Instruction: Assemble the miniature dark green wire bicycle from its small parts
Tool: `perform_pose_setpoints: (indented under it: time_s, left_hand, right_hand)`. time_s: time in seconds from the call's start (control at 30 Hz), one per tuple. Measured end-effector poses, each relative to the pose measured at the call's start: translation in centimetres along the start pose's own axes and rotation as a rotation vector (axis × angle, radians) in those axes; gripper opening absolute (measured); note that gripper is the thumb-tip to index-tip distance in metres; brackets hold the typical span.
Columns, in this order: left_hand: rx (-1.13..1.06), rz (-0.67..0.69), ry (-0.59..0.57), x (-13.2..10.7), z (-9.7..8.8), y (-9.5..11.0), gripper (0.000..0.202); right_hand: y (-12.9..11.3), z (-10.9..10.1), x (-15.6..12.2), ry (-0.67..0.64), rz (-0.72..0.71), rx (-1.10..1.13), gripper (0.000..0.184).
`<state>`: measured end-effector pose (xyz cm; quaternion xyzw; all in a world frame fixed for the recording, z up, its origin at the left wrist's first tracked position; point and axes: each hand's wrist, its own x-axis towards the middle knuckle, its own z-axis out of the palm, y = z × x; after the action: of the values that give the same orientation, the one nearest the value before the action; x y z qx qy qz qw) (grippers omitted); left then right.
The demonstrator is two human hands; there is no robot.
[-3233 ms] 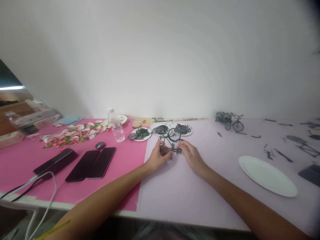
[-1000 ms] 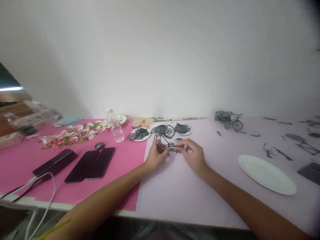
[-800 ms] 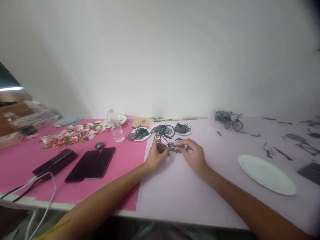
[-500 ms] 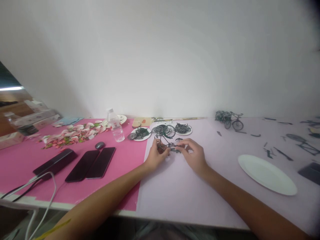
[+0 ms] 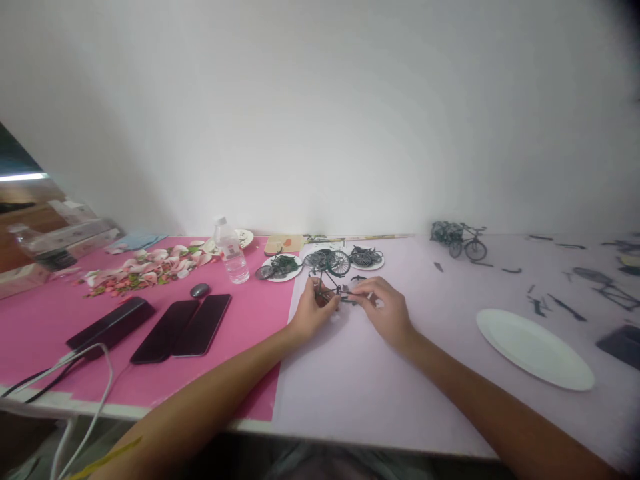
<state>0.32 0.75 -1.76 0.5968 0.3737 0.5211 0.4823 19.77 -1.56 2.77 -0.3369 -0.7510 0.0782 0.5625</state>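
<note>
A small dark green model bicycle [image 5: 333, 275], partly built, stands over the pale lilac sheet [image 5: 370, 360] in the middle of the table. My left hand [image 5: 313, 310] is closed on its frame from the left, fingers curled around it. My right hand [image 5: 383, 308] pinches a tiny dark part at the frame's right side, fingertips pressed together. One wheel of the model rises behind the hands. Just beyond, small white plates [image 5: 295, 273] hold more dark wheels and parts.
A water bottle [image 5: 231, 254], a pile of pink petals [image 5: 143, 267], a grey mouse [image 5: 200, 290], two phones [image 5: 185, 327] and a black power bank [image 5: 107, 325] with cables lie on the pink mat. An empty white plate [image 5: 533, 349] sits right; a finished model bicycle [image 5: 463, 241] and loose dark parts farther back.
Since 3.2 s ago the model has tipped and shifted slightly toward the back, with both hands following. Over the last second the hands barely move; the right fingertips shift a little at the frame.
</note>
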Motion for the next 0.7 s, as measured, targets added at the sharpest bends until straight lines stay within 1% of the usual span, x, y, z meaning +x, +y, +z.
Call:
perform_pose_setpoints:
  time_s: [0.1,0.3,0.4,0.6,0.7]
  left_hand:
    - [-0.002,-0.001,-0.004,0.06,-0.04,-0.17,0.048]
    - [0.020,0.003,0.007,-0.01,-0.08,-0.20,0.047]
    - [0.040,0.012,0.015,-0.06,-0.09,-0.11,0.046]
    - [0.091,0.032,0.034,-0.08,-0.05,0.19,0.045]
    - [0.097,0.036,0.030,-0.18,-0.04,0.44,0.042]
  right_hand:
    - [-0.03,-0.04,0.11,-0.007,-0.050,0.011,0.006]
    - [0.06,-0.11,0.28,-0.031,-0.101,0.006,0.012]
    - [0.10,-0.13,0.31,-0.039,-0.102,-0.006,0.013]
    - [0.07,-0.23,0.26,-0.051,-0.065,-0.079,0.006]
    - [0.20,-0.32,0.31,-0.056,-0.054,-0.133,0.008]
